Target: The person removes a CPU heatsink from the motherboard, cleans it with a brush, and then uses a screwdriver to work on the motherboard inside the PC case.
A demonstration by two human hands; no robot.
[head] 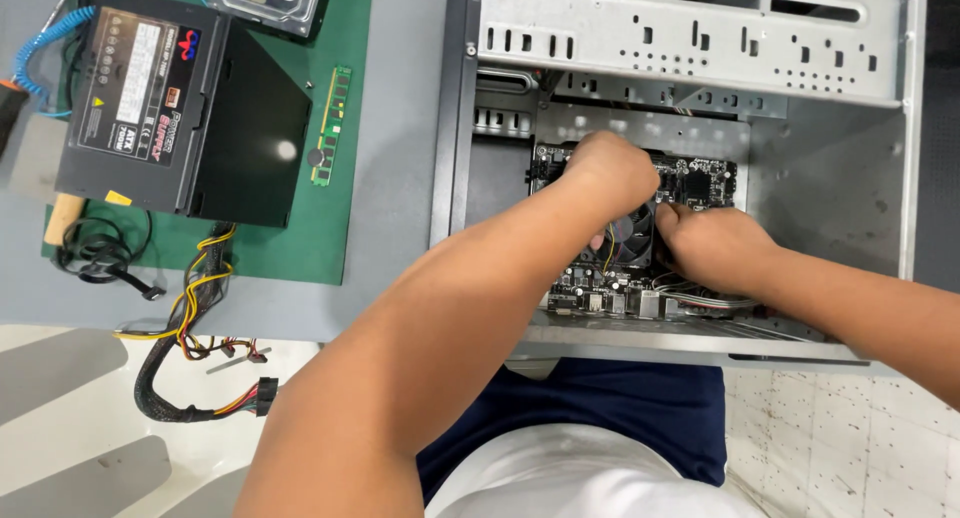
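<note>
While both hands reach into the open computer case [905,128], they meet over the cooler fan [632,240] on the motherboard [700,183]. The left hand [610,170] is a closed fist just above the fan; the right hand [715,243] curls at its right side, touching. Can't tell what either grips. The fan sits right btw them. On the green mat [300,238] to the left: 1 black power supply [150,88], 1 RAM stick [331,125], 1 hard drive [270,0].

A grey, smooth-topped counter [395,128] fills the upper view, with a green rectangular mat [320,233] lying on its left part. Below the counter's edge shows a pale tiled floor [850,438], speckled at right, crossed by grey stripes at left. Light is even and bright.
</note>
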